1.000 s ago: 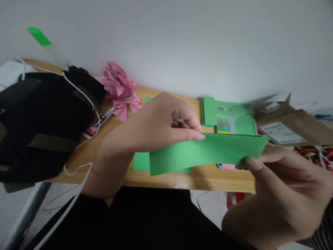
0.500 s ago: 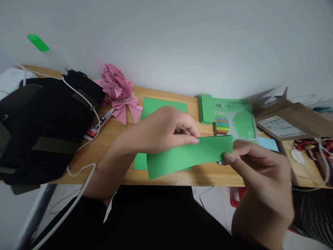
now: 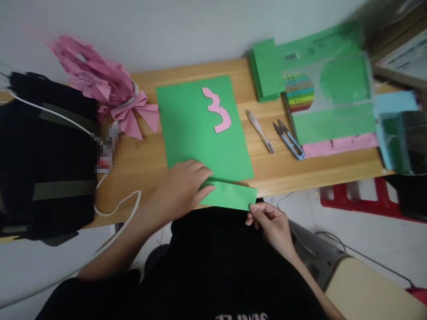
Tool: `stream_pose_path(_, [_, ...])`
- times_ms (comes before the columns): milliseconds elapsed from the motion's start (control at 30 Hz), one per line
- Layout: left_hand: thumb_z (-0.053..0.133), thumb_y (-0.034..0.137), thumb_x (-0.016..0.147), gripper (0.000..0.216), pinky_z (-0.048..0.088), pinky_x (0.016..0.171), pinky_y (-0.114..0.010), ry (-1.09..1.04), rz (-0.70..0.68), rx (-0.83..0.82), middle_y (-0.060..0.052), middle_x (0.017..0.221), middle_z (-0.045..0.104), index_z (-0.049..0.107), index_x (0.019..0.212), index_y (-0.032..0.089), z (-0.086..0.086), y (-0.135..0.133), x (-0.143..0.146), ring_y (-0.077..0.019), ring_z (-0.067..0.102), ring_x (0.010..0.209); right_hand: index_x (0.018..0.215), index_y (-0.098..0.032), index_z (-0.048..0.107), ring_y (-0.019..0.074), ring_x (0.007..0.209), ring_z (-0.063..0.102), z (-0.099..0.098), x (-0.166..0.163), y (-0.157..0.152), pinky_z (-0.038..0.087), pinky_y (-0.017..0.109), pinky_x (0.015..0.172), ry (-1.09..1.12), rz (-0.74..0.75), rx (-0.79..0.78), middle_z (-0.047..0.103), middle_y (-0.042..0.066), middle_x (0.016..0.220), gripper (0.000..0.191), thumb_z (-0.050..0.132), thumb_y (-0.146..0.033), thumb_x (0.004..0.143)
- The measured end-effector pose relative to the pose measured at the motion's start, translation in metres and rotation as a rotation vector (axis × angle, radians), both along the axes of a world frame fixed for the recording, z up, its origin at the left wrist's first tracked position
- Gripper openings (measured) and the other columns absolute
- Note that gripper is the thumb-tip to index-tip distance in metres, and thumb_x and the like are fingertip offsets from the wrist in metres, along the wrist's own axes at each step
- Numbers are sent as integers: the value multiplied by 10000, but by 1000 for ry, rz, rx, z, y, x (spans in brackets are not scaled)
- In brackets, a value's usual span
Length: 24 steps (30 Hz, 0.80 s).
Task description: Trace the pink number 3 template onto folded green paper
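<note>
A folded strip of green paper spans my two hands at the table's front edge. My left hand is closed over its left end, the thumb along the front and the fingers behind it. Pinched between thumb and fingers of my right hand is the strip's lower right corner. Just behind lies a flat green sheet, partly covered by my left fingers. On that sheet rests a wavy pink paper cutout.
Right of the sheet lie a pen, blue thread snips, a stack of green papers and a clear paper pack. Pink paper flowers, a black bag and a white cable occupy the left.
My view has tilted down. Both hands have come lower and nearer my body with the green strip, uncovering the sheet, pink cutout, pen and snips.
</note>
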<state>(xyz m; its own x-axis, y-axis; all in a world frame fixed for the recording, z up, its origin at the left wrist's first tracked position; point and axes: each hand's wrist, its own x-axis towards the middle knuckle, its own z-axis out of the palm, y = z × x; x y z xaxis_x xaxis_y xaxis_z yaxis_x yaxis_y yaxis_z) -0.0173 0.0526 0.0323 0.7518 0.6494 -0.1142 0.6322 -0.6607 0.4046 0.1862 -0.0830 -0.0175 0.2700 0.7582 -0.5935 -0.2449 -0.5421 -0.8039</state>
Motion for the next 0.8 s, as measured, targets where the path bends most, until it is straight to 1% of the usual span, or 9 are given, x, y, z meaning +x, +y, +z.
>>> stream_pose_path(67, [559, 211, 930, 203, 520, 907, -444, -9, 11, 317, -138, 1114, 719, 685, 1053, 110, -7, -26, 10, -305, 656, 1083, 593, -183, 671, 99, 408, 519, -8, -4, -6, 383, 213, 383, 11, -67, -5, 635, 22, 507, 380, 806, -533, 646])
stream_pose_path(100, [525, 150, 935, 218, 498, 968, -433, -49, -14, 412, -131, 1153, 714, 680, 1080, 101, -12, -39, 15, -285, 645, 1127, 593, -183, 669, 95, 403, 512, -11, -5, -7, 386, 213, 384, 15, -91, -3, 633, 19, 505, 385, 807, -539, 643])
stream_pose_path(133, [493, 126, 946, 242, 481, 1010, -405, -103, -87, 459, -124, 1189, 706, 676, 1101, 91, -17, -50, 19, -257, 635, 1161, 594, -184, 668, 93, 401, 509, -14, -7, -8, 390, 213, 386, 20, -108, 0, 634, 18, 507, 387, 808, -543, 638])
stream_pose_path(200, [449, 153, 972, 299, 470, 1039, -383, -135, -267, 473, -125, 1289, 657, 648, 1180, 76, -29, -67, 25, -247, 600, 1230, 602, -187, 671, 94, 405, 514, -19, -10, -8, 398, 215, 391, 33, -127, 1, 645, 19, 521, 388, 816, -546, 622])
stream_pose_path(300, [484, 208, 977, 337, 475, 1047, -368, -104, -310, 480, -144, 1351, 607, 608, 1251, 57, -46, -78, 27, -251, 577, 1268, 599, -189, 674, 96, 406, 514, -22, -13, -6, 411, 220, 399, 49, -119, -8, 647, 20, 517, 380, 822, -539, 616])
stream_pose_path(400, [498, 244, 981, 367, 480, 1052, -358, -83, -309, 469, -151, 1390, 567, 579, 1289, 61, -56, -76, 24, -254, 545, 1304, 593, -194, 678, 99, 407, 524, -22, -13, -4, 419, 219, 407, 52, -111, -13, 638, 14, 496, 367, 822, -530, 622])
stream_pose_path(567, [509, 252, 977, 386, 489, 1046, -363, -87, -256, 476, -179, 1395, 545, 566, 1295, 40, -62, -70, 19, -267, 533, 1312, 567, -204, 665, 114, 408, 548, -22, -10, -2, 433, 233, 416, 12, -51, 10, 642, 13, 481, 357, 807, -522, 643])
stream_pose_path(700, [527, 286, 970, 422, 512, 1010, -382, -84, -204, 506, -199, 1341, 586, 563, 1288, 11, -64, -64, 10, -285, 580, 1260, 565, -207, 658, 110, 402, 541, -23, -7, -2, 442, 237, 428, -31, 2, 49, 649, 11, 477, 327, 779, -485, 689])
stream_pose_path(800, [535, 328, 965, 461, 516, 992, -388, -60, -151, 497, -216, 1290, 625, 564, 1280, -7, -61, -59, 1, -303, 606, 1227, 561, -210, 655, 108, 405, 546, -23, -5, -1, 443, 232, 431, -38, 24, 64, 650, 8, 475, 297, 761, -442, 714])
